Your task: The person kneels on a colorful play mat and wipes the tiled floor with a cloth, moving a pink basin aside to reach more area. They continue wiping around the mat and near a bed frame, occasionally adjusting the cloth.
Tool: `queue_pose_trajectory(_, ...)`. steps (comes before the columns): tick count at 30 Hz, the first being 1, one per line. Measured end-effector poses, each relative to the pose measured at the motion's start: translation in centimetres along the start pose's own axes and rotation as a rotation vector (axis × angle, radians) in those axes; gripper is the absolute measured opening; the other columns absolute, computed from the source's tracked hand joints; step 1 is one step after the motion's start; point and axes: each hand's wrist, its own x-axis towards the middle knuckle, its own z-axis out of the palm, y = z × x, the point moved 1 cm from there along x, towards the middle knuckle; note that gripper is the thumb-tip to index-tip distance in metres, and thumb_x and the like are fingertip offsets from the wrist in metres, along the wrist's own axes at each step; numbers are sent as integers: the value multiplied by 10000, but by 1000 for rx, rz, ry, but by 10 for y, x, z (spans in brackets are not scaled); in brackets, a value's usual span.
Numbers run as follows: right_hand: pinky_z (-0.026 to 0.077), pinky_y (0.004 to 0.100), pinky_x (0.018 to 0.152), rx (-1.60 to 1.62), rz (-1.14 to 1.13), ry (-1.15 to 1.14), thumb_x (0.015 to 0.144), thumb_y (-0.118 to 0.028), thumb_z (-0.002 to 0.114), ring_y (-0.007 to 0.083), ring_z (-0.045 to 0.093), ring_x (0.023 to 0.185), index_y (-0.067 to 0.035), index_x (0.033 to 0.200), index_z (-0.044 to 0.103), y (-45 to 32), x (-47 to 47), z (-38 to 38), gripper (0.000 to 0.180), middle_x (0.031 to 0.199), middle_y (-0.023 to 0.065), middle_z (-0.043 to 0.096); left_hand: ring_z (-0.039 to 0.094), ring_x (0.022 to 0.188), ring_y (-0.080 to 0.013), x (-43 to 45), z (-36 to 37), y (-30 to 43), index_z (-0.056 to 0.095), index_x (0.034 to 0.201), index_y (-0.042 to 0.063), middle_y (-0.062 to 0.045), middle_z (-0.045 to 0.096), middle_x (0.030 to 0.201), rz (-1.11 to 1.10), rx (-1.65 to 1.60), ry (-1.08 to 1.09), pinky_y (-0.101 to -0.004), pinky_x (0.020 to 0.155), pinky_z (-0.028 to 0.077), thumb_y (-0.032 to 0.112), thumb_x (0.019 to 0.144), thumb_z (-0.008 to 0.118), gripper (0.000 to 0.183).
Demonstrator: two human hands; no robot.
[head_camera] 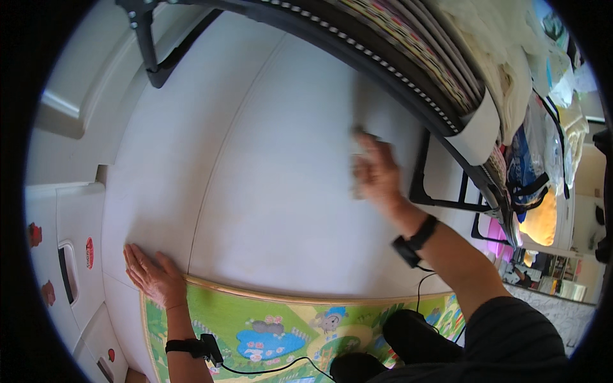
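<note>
My left hand (pixel 155 277) rests palm down on the pale tiled floor (pixel 268 191), fingers extended and the thumb apart, at the corner of a printed play mat (pixel 220 311). Nothing is held in it. Farther out over the floor, my right hand (pixel 380 170) is blurred by motion. Its fingers are bent around a pale, thin item (pixel 357 184), perhaps a cloth; the blur hides what it is. Each wrist wears a black strap with a small device and a cable.
A folding bed's dark metal frame (pixel 383 81) with legs and layered bedding (pixel 421 52) stands at the upper right. White drawers (pixel 67 239) with stickers line the left side. Bags (pixel 531 148) hang or lie beyond the bed. My knees (pixel 416 335) are over the mat.
</note>
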Motion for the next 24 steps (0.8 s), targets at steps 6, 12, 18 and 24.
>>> queue_pose_trajectory(6,528,390,609,526,23,-487,936,-281,590,274,642,770,-97,1149,604,-221,3,164,281,1006,155,587,351,1394,-308,2,4,-2,384,1452,14,-139,373,1512,-13,13,-36,-480,1149,240,237,968,485,543)
queue_pose_trajectory(12,530,388,688,-75,-442,-131,821,-91,527,311,631,813,-35,1167,592,-188,16,175,356,1049,234,577,378,1360,-328,1,2,-6,388,1448,5,-152,379,1504,44,23,-33,-478,1126,272,252,976,477,541)
queue_pose_trajectory(18,552,352,557,-326,-48,108,846,-8,583,282,647,766,-123,1199,598,-3,-9,62,372,1065,135,618,399,1341,-328,0,3,-6,401,1443,10,-148,390,1497,17,-8,-7,-475,1110,302,262,980,472,531)
queue_pose_trajectory(24,579,440,617,-357,218,-5,854,-98,589,373,647,755,-229,1290,517,34,-9,-14,460,1034,154,558,413,1329,-311,2,2,-4,402,1447,21,-136,395,1497,79,41,50,-449,1109,310,257,979,478,530)
